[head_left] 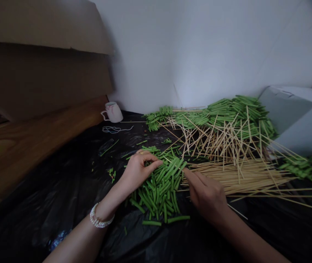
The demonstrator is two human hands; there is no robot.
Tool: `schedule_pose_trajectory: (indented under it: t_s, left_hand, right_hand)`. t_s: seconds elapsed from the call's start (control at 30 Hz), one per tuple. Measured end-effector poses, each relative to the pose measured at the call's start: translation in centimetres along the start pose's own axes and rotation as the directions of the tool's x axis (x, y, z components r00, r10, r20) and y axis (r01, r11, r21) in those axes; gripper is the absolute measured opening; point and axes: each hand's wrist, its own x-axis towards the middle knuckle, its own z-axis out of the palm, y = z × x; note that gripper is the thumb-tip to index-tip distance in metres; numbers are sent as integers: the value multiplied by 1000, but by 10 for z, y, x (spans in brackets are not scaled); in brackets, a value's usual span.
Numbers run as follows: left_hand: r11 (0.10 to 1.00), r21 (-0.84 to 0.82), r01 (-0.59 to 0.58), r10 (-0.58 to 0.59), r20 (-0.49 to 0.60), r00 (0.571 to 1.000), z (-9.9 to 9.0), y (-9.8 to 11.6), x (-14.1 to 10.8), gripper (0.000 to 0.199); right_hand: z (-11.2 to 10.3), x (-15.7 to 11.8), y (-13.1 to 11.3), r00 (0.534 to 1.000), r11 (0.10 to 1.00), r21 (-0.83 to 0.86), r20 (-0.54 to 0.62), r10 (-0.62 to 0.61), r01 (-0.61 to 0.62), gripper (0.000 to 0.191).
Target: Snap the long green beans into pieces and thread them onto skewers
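Observation:
Cut green bean pieces [156,197] lie heaped on black plastic between my hands. Above the heap, a row of bean pieces [171,168] sits side by side on a thin wooden skewer. My left hand [141,168], with a beaded bracelet on its wrist, pinches at the left end of this row; its fingertips are closed by the skewer's tip. At the row's right end my right hand [206,193] is closed round the skewer, whose tail shows below the palm.
Loose skewers [235,177] lie right of the heap, with filled bean skewers [227,113] piled behind. A white mug [113,112] and a tangled string [112,129] are at the back left. Cardboard [43,73] stands left, a pale box [298,117] right.

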Motion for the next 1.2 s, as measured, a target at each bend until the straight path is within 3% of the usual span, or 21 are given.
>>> schedule_pose_trajectory:
  t_s: [0.1,0.2,0.33,0.43,0.5,0.63,0.73,0.8,0.87,1.0,1.07,1.2]
  left_hand:
    - [957,278,-83,54,108,993,-1,-3,-1,21]
    - [892,434,-126,45,191,981,-1,-2,-4,25]
    - [839,524,-146,22,236,971,-1,5,-8,25]
    - [862,485,-148,22,256,966,-1,7,-8,18]
    - [901,413,-131,41,220,975,0,6,-7,14]
    - [986,154,-63,60,25,998,0,3,-3,12]
    - [987,-151,58,-69,-72,995,1,2,-2,9]
    - [904,-395,164,-202,-57,978,3,3,-1,12]
    - [741,-621,254,-306,24,952,4,3,0,17]
    - [416,-834,362,-358,216,909,5,4,1,25]
    - [351,-852,389,-358,261,896,5,6,1,27]
    - [310,-857,410,-376,286,881,6,8,0,28]
  right_hand:
    - [0,0,1,1000,1000,6,-1,-2,2,31]
    - [0,0,0,1000,1000,5,18,3,-3,31]
    - [2,-1,0,1000,1000,6,23,9,-9,32]
    - [2,-1,0,1000,1000,5,20,10,-10,32]
    - [3,-1,0,1000,1000,7,13,7,-7,31]
    - [2,0,0,1000,1000,18,-3,3,-3,32]
    - [1,0,0,1000,1000,14,-12,0,0,31]
    - [1,0,0,1000,1000,18,-12,-3,3,30]
    - [1,0,0,1000,1000,25,-13,-5,5,30]
    - [2,-1,-1,1000,1000,29,-12,-3,4,30]
    - [2,-1,-1,1000,1000,27,-7,-7,7,30]
    - [3,-2,-2,1000,999,34,-8,-18,18,31]
